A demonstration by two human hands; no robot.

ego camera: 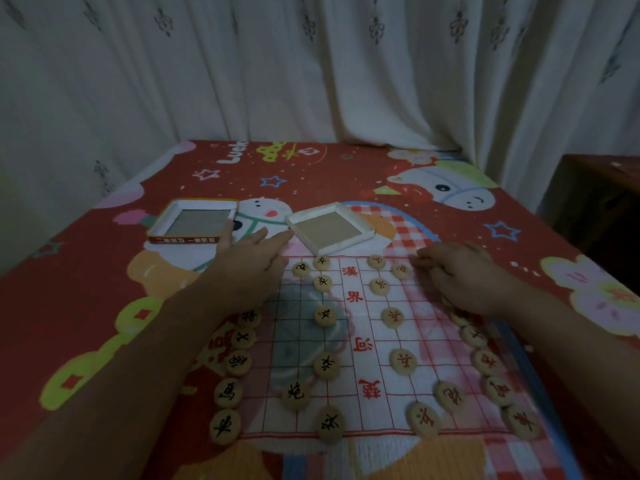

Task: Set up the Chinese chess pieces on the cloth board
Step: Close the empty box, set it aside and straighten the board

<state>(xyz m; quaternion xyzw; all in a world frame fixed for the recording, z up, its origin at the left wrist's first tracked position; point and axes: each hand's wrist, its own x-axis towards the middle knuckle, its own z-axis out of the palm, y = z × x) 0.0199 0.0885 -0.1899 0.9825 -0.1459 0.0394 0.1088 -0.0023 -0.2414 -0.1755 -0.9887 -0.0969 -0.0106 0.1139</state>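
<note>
Nearest me, the cloth board (298, 341) lies flat on the red cartoon-covered tabletop (104, 306). The black-lettered pieces (223, 427) run in a file down its left edge and the red-lettered pieces (523, 421) down its right, with both soldier rows and cannons standing between them on the grid.

Further out, my forearms cross above the two outer files. My left hand (247, 258) reaches to the far left corner with its fingers (277, 239) straight and spread, holding nothing I can see. My right hand (460, 271) hovers over the far right corner with its fingers (420, 261) curled down and blurred; I cannot tell whether they pinch a piece.

I judge the set-up nearly done, with only the far ends of the back files left to settle. To do it well I should lift my arms clear of the placed discs, set each one squarely on a line crossing, letter up, and not drag the thin cloth.

Beyond the board sit the white tray (330, 232) and the orange-edged lid (194, 220), then the curtain (311, 64).
</note>
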